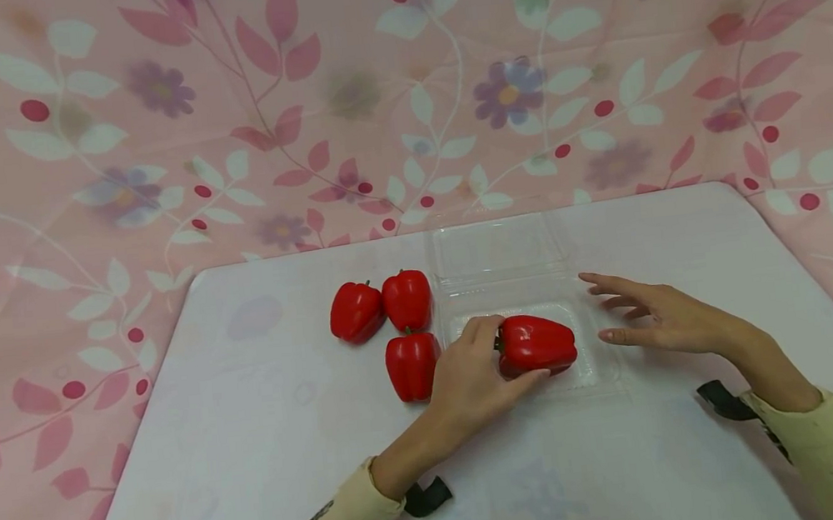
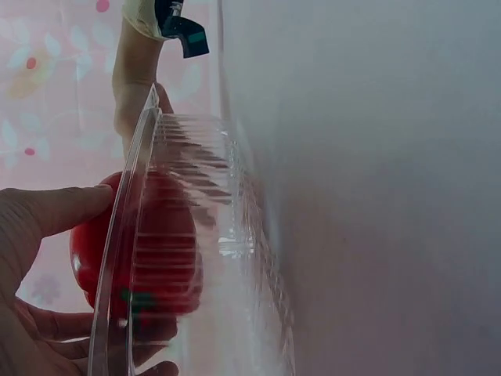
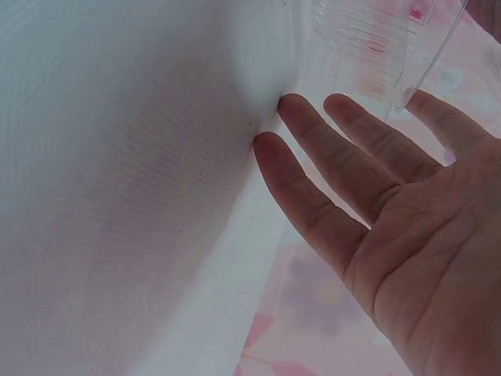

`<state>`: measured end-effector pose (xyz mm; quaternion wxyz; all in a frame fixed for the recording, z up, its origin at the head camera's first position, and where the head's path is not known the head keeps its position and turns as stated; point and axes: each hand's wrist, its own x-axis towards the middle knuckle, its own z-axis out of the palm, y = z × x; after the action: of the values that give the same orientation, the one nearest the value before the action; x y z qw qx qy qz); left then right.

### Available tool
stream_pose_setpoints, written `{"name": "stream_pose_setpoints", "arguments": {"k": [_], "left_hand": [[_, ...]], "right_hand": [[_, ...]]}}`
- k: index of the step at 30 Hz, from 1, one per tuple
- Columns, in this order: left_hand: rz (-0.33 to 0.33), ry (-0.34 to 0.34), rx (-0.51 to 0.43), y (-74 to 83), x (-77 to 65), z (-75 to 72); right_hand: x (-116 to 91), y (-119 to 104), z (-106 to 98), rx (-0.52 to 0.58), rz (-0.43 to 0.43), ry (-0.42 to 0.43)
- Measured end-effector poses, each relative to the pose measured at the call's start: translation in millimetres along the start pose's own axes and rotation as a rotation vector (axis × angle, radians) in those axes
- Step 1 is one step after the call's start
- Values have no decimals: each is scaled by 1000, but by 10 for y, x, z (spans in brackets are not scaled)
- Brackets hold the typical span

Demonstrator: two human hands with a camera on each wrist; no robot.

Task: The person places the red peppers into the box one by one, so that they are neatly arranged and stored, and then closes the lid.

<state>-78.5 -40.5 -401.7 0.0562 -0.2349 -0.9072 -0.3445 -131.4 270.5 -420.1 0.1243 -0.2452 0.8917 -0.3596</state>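
My left hand (image 1: 469,376) grips a glossy red bell pepper (image 1: 537,342) by its stem end, with the thumb along the near side. The pepper lies sideways over the base of a clear plastic clamshell box (image 1: 600,364), whose lid (image 1: 498,248) is folded back away from me. Through the box's ribbed wall (image 2: 243,227), the left wrist view shows the green stem pointing toward the fingers. My right hand (image 1: 656,322) is just right of the box, holding nothing, its fingers spread. In the right wrist view, its fingertips (image 3: 274,149) are close to the white tabletop.
Several more red bell peppers stand grouped left of the box: one at the back left (image 1: 356,312), one beside it (image 1: 407,299) and one nearer me (image 1: 412,367), close to my left hand. A pink floral cloth (image 1: 370,89) hangs behind the white table (image 1: 276,441).
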Motion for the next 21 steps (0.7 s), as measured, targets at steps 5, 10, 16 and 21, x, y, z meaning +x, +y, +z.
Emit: {"name": "stream_pose_setpoints", "arguments": {"k": [5, 10, 16, 21], "left_hand": [[-23, -21, 9, 44, 18, 69], [-26, -39, 3, 79, 29, 133], [-46, -66, -34, 119, 35, 198], [-69, -96, -44, 157, 53, 243]], "right_hand": [[1, 0, 3, -12, -2, 2], [5, -10, 14, -17, -7, 9], [7, -16, 31, -12, -22, 17], [0, -13, 21, -15, -19, 15]]}}
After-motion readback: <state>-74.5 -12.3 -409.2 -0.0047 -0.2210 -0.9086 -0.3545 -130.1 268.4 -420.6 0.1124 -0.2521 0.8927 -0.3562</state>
